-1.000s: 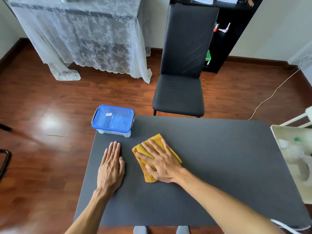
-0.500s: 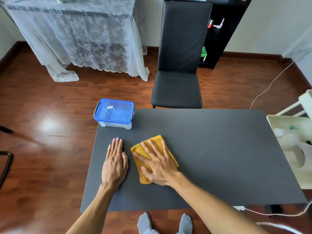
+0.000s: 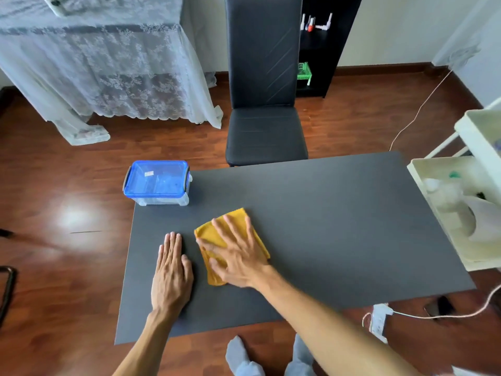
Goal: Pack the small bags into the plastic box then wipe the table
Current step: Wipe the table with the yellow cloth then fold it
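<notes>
A clear plastic box [image 3: 158, 183] with a blue lid closed on it stands on the far left corner of the dark grey table [image 3: 339, 226]. Faint shapes show through the lid; I cannot make out bags. A folded yellow cloth [image 3: 214, 234] lies flat on the table's left half. My right hand [image 3: 238, 256] presses flat on the cloth with fingers spread. My left hand [image 3: 172, 275] rests palm down on the bare table just left of the cloth, holding nothing.
A black chair [image 3: 264, 104] stands at the table's far edge. A white trolley [image 3: 461, 210] with items sits against the right edge. A lace-covered table [image 3: 103, 63] is at the back left, a black shelf [image 3: 320, 50] behind the chair, a cable and plug [image 3: 379, 316] on the floor.
The camera has pulled back and tilted, so more of the near table edge and my feet show. My hands and the cloth stay on the table's left part; the cloth has shifted little.
</notes>
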{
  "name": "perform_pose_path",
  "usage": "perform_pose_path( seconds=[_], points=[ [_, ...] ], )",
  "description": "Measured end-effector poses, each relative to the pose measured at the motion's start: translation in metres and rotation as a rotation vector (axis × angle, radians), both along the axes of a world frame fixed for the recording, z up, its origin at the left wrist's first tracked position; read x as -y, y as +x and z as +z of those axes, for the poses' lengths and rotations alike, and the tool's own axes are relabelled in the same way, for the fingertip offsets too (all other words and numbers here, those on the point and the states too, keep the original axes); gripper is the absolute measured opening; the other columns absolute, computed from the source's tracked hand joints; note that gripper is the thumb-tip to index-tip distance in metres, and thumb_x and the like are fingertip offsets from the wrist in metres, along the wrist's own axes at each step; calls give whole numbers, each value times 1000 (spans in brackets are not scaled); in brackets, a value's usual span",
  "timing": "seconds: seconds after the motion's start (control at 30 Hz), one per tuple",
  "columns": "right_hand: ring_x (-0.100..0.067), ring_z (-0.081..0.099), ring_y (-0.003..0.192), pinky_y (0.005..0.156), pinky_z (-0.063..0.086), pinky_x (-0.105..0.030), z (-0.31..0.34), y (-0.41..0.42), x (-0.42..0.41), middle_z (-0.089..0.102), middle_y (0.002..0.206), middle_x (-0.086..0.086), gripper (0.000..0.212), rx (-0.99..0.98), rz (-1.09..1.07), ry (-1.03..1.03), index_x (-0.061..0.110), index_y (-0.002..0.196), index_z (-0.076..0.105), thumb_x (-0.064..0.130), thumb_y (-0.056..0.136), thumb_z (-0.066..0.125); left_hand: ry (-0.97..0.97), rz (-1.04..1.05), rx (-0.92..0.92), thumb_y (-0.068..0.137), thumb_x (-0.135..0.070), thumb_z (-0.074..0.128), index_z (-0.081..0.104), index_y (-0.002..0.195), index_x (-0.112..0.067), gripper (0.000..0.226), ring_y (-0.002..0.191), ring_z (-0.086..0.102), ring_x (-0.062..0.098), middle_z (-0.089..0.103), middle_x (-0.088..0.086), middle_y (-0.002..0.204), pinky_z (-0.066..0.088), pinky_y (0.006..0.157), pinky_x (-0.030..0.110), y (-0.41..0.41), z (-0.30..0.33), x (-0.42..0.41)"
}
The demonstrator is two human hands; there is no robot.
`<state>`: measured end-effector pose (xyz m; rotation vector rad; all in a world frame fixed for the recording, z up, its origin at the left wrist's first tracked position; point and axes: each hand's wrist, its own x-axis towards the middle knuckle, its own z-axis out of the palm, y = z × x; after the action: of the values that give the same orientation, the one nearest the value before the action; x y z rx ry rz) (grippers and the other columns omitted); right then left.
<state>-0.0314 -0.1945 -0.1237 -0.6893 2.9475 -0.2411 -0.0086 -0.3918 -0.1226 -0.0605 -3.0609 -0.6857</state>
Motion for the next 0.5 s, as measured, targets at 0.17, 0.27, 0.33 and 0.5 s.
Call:
perform_pose_path(
  seconds=[0.17, 0.27, 0.33, 0.5],
  points=[
    [-24, 5, 154, 116, 11, -67, -3, 69, -93, 12, 167, 5, 57, -52, 151, 19, 54, 148, 25, 56, 94, 41, -7, 19, 1, 94, -32, 13, 28, 146, 5, 66, 148, 13, 22, 23, 18, 158, 11, 122, 41, 14, 5, -21],
    [-23, 7, 154, 113, 19, -67, 4, 68, -204, 9, 167, 7, 60, -36, -94, 103, 55, 151, 15, 58, 95, 37, -15, -11, 24, 93, -32, 14, 28, 146, 5, 66, 149, 13, 24, 22, 19, 157, 10, 122, 39, 22, 9, -44],
    [-26, 8, 153, 112, 19, -68, 11, 53, -236, 9, 167, 4, 60, -25, -325, 136, 54, 152, 12, 58, 96, 32, -12, -110, 4, 95, -29, 18, 31, 145, 6, 63, 147, 19, 27, 26, 18, 156, 10, 122, 35, 25, 13, -67],
    [-31, 0, 153, 114, 5, -71, 3, 36, -165, 7, 167, -3, 59, -3, -340, 16, 50, 153, 15, 57, 97, 31, 14, -237, -18, 96, -28, 22, 33, 145, 3, 59, 146, 22, 26, 25, 11, 155, 8, 121, 29, 23, 18, -132]
  ],
)
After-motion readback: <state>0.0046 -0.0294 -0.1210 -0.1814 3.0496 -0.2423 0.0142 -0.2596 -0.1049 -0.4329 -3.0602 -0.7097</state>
